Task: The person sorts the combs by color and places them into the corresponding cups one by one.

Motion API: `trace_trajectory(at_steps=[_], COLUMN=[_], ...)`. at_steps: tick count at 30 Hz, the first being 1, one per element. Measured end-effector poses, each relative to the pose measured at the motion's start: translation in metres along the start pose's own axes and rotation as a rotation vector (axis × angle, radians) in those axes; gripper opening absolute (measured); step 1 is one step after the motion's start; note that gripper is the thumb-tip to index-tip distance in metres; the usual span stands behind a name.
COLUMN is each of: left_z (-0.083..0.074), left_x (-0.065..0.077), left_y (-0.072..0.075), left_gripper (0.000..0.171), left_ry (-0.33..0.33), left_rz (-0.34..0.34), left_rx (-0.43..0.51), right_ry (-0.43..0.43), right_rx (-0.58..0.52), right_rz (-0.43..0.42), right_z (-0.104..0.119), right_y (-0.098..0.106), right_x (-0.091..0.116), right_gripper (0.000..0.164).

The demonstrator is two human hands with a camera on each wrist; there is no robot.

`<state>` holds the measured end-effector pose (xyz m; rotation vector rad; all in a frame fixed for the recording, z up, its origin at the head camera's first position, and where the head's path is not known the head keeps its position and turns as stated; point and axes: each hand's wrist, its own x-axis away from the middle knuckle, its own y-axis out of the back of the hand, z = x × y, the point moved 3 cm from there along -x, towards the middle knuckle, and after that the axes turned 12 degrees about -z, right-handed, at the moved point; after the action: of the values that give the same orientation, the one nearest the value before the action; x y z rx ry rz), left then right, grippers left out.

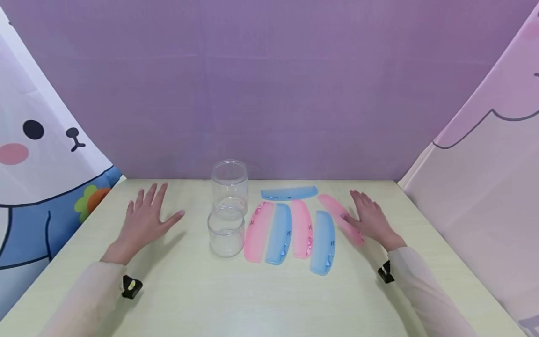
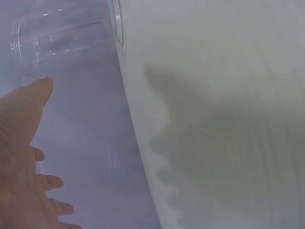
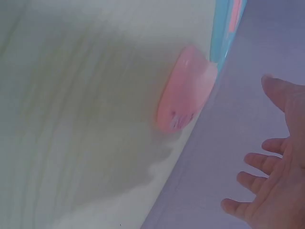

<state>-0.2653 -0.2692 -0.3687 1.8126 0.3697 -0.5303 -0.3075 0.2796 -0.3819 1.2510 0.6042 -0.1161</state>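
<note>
My left hand [image 1: 143,224] hovers with spread fingers left of two clear plastic jars, and its shadow falls on the table. The back jar [image 1: 229,187] stands behind the front jar [image 1: 226,236]; both look see-through. Right of them lie three pink and three blue combs: a pink comb [image 1: 258,232], a blue comb [image 1: 279,234], another pink comb [image 1: 301,229], another blue comb [image 1: 323,243], and a blue one lying crosswise behind. My right hand [image 1: 375,222], fingers extended, is over the slanted third pink comb [image 3: 183,95], apart from it in the right wrist view.
The pale wooden table [image 1: 202,299] ends at a purple backdrop [image 1: 269,93]. Printed cloth with a cartoon bear [image 1: 38,178] hangs at the left, and a pink and white cloth [image 1: 484,187] at the right. Each wrist wears a black strap piece [image 1: 132,287].
</note>
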Motion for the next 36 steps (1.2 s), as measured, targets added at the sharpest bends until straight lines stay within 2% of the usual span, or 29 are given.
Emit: trace_trajectory(at_steps=[6,11,17,24,36], left_z=[-0.013,-0.025,-0.036,-0.046,-0.068], left_x=[-0.009,-0.016,-0.025,-0.036,-0.054], left_y=[-0.003,-0.005,-0.008,-0.013,-0.018], left_gripper=[0.09,0.089,0.089,0.089,0.089], left_ry=[-0.074,-0.121,-0.074,-0.024,0.002], left_rz=[-0.092,-0.144,-0.12,-0.083,-0.028], left_rx=[0.03,0.065,0.134,0.213,0.341], right_ry=[0.003,-0.048,-0.113,-0.136,-0.176], right_rx=[-0.058,-0.081,-0.11,-0.137,-0.18], right_rz=[0.002,0.048,0.097,0.112,0.186], right_z=[0.001,0.001,0.002,0.002,0.003], right_y=[-0.005,-0.009,-0.013,-0.021,-0.033], right_x=[-0.004,-0.009,-0.014,-0.023,-0.033], right_gripper=[0.068,0.068,0.069,0.067,0.066])
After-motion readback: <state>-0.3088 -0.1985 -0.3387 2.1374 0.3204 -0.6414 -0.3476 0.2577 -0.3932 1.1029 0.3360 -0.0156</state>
